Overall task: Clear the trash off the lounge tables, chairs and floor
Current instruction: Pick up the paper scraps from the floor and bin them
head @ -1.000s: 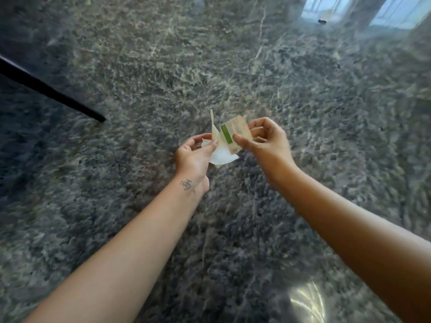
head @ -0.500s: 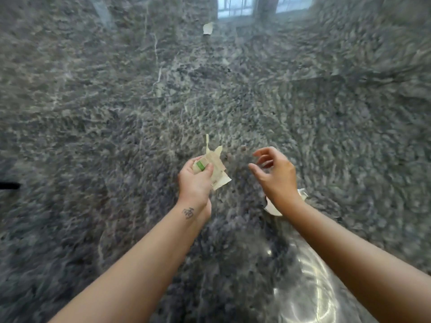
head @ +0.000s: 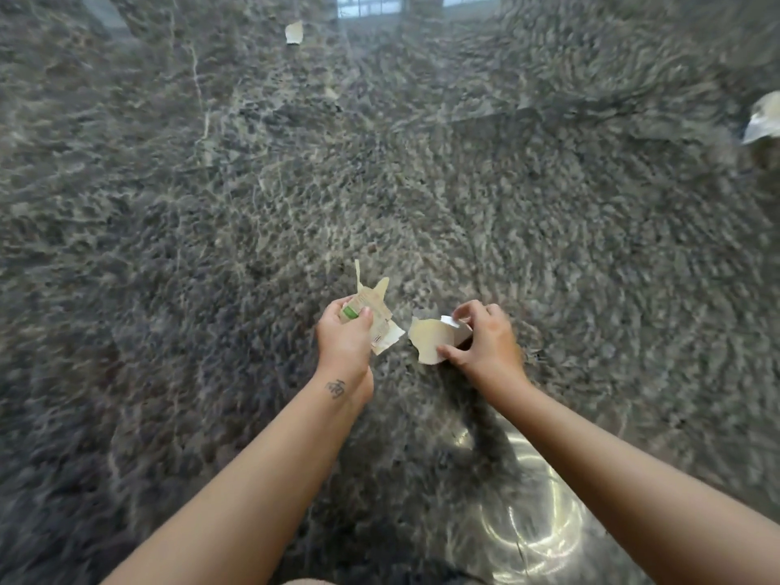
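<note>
I am in the middle of picking litter off the floor (head: 211, 204), a dark polished marble. My left hand (head: 346, 331) is closed around a bundle of torn paper (head: 373, 316), tan with a green stripe, thumb pressed across it, held just above the floor. My right hand (head: 485, 335) is down at the floor beside it, thumb and curled fingers pinching a cream scrap (head: 428, 342) that lies on or barely off the marble; I cannot tell whether it has lifted.

I judge this pickup is nearly made. Next I would raise the cream scrap and tuck it into the left-hand bundle, without loosening the thumb there, since the loose strips sticking up could slip out.

More remains: a pale scrap (head: 294, 32) lies toward the far edge of the floor, well apart from me, and a crumpled piece (head: 764, 118) sits at the right edge of my view. Either one calls for walking over with the bundle in hand.
</note>
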Motion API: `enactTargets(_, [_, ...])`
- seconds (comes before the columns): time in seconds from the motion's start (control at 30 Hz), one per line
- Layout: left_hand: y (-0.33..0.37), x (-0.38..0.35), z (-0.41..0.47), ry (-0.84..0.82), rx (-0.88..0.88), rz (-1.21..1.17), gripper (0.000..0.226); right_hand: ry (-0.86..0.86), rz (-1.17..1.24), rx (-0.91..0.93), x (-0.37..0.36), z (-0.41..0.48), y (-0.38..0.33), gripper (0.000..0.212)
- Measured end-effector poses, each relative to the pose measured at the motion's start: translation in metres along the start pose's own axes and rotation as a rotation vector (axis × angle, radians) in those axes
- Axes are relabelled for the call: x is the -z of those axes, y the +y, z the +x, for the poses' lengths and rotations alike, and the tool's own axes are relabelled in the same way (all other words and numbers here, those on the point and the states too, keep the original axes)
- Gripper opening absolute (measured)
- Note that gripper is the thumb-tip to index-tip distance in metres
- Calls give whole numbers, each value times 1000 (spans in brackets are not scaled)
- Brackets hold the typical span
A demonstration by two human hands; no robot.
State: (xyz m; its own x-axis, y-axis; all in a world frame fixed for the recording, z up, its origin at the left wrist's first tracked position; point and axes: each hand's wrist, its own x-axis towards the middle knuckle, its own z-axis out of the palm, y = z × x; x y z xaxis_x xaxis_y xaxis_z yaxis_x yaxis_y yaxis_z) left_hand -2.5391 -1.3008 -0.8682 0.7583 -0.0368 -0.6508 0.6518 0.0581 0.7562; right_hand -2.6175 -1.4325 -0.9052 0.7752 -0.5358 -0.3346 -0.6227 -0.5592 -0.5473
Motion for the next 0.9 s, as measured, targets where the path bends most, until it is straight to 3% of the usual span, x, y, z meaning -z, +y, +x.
enactTargets(0.3, [-10,-3,-8,-63,15,102,21,117,319,-58,6,6,10,13])
enactTargets(0.53, [-11,-5,-12,-154,53,93,14,251,585,55,30,-1,-11,15])
enactTargets(0.77, [-8,-13,-17,-273,165,-96,19,228,451,250,10,-16,-37,6])
enactTargets(0.9, [-5,-13,-19,-300,251,-263,36,262,386,317,8,-17,-35,3])
